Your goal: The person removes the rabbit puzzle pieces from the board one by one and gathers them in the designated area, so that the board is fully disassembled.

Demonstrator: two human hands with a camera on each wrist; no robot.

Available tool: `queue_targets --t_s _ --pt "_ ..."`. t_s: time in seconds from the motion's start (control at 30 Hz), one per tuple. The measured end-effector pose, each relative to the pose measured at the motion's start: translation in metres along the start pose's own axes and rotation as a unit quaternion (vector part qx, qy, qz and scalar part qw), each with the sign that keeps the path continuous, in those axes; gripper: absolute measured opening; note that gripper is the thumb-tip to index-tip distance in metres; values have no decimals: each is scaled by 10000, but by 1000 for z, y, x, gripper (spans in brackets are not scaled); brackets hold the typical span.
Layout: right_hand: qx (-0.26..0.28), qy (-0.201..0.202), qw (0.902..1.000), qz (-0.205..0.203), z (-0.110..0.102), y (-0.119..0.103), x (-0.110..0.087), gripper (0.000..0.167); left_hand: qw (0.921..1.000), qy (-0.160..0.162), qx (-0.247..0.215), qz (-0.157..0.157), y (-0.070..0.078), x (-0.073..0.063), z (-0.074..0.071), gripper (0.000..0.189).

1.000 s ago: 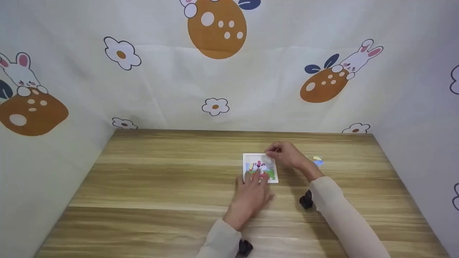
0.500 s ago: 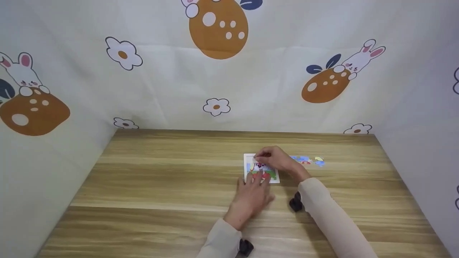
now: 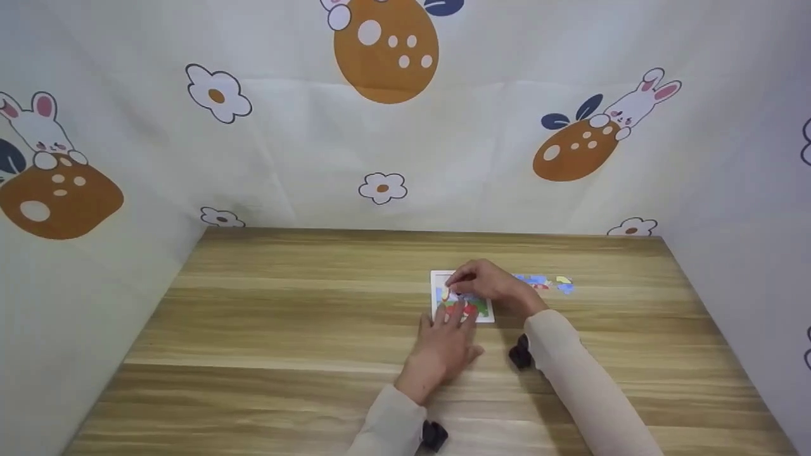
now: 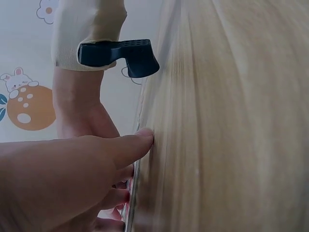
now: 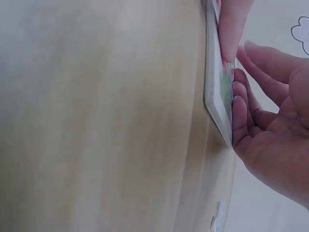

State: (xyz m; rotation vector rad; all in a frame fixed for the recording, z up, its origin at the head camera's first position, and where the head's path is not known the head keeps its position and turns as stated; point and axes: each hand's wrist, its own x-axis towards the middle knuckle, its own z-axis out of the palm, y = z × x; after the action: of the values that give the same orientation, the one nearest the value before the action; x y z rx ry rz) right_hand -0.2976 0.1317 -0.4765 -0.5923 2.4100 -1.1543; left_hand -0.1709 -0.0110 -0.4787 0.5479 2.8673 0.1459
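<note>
A small picture puzzle in a white frame (image 3: 434,310) lies on the table. My left hand (image 3: 441,348) rests on its near part, fingers straight and spread over the red and green picture. In the left wrist view the thumb of the left hand (image 4: 63,179) reaches past the puzzle's edge to the tabletop. My right hand (image 3: 486,280) is over the upper part of the puzzle, thumb and forefinger pinching a small puzzle piece at the upper left, mostly hidden by the fingertips. The other fingers of the right hand (image 5: 275,116) curl against the puzzle's surface.
Loose blue puzzle pieces (image 3: 537,281) lie right of the frame, partly behind the right hand. Another blue and yellow piece (image 3: 564,284) is farther right. A patterned cloth (image 3: 304,158) stands behind the wooden table (image 3: 266,304). Each wrist wears a black device (image 3: 434,437).
My right hand has moved left from the frame's upper right corner to its upper left, uncovering loose pieces on the right. The left hand stays in place.
</note>
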Motion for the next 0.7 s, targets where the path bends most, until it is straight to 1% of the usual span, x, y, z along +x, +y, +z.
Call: queue_targets --t_s 0.1,0.27,0.4,0.57,0.63,0.7 --pt "-17 -13 9999 115 1 -3 -1 18 9999 -47 -67 -81 1 -1 -1 66" --pt "40 -41 9996 261 0 -5 -1 18 9997 -26 -60 -216 2 -2 -1 65" --pt "86 -39 9993 356 -1 -5 1 18 9997 -32 -36 -229 2 -1 -2 65" --pt "40 -89 9988 478 -1 -4 1 20 9997 -118 -24 -206 2 -1 -3 64" --pt "-23 -99 9990 441 -2 -5 2 20 9997 -120 14 -190 1 -1 -4 64" --pt "-69 -98 9993 364 -2 -5 2 21 9998 -49 98 -156 2 -2 -3 63"
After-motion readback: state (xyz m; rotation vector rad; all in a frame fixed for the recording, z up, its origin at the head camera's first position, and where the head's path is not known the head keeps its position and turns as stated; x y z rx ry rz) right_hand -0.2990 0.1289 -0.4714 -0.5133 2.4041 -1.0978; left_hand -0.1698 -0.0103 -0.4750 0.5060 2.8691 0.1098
